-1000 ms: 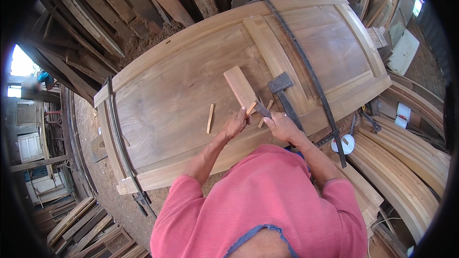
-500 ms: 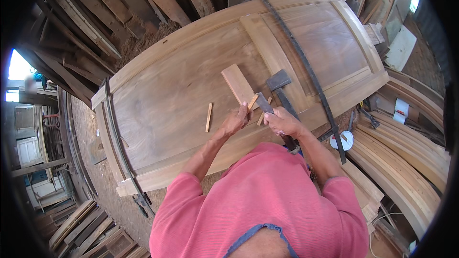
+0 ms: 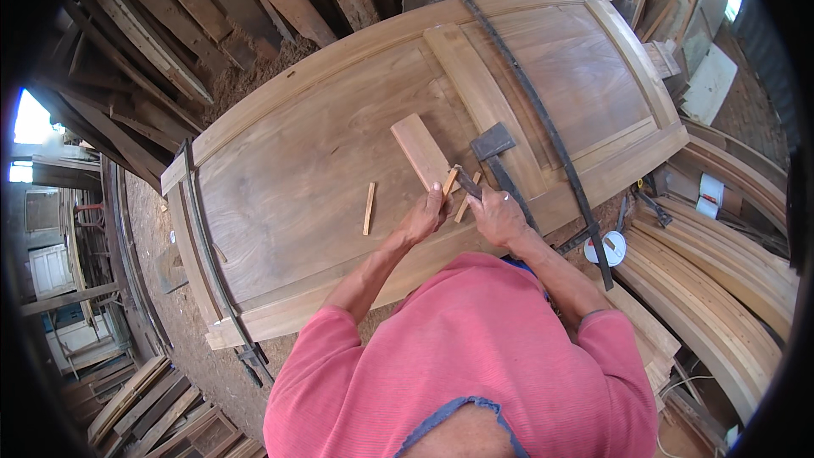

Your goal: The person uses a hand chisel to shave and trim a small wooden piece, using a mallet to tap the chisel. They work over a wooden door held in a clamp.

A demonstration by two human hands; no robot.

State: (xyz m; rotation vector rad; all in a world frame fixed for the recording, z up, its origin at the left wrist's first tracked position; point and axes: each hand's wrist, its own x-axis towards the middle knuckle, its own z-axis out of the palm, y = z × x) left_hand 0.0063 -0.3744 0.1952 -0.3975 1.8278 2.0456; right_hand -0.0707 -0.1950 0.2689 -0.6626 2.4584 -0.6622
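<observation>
My left hand [image 3: 426, 217] pinches a small wooden peg [image 3: 451, 181] upright over a flat wood block [image 3: 420, 153]. Closed round a chisel, my right hand [image 3: 500, 219] has the dark blade [image 3: 468, 183] against the peg's upper end. The chisel's handle is hidden by the hand and arm. A hammer [image 3: 493, 142] rests just beyond my right hand, its dark handle slanting down beside it. Two more thin wooden pieces lie close by: one loose strip [image 3: 370, 209] left of my left hand, another strip [image 3: 467, 198] between the hands. All this is over a panelled wooden door [image 3: 280, 195].
Long metal clamps cross the door, one clamp [image 3: 543, 110] right of the hammer and another clamp [image 3: 201, 229] at the left end. A white round lid or tub [image 3: 605, 249] and stacked curved boards [image 3: 704, 288] are at right. Planks [image 3: 186, 0] lean along the far side.
My right hand has rolled over, turning the chisel so its blade now shows edge-on instead of flat. The chisel handle, seen below the hand earlier, is now hidden. My left hand barely moved.
</observation>
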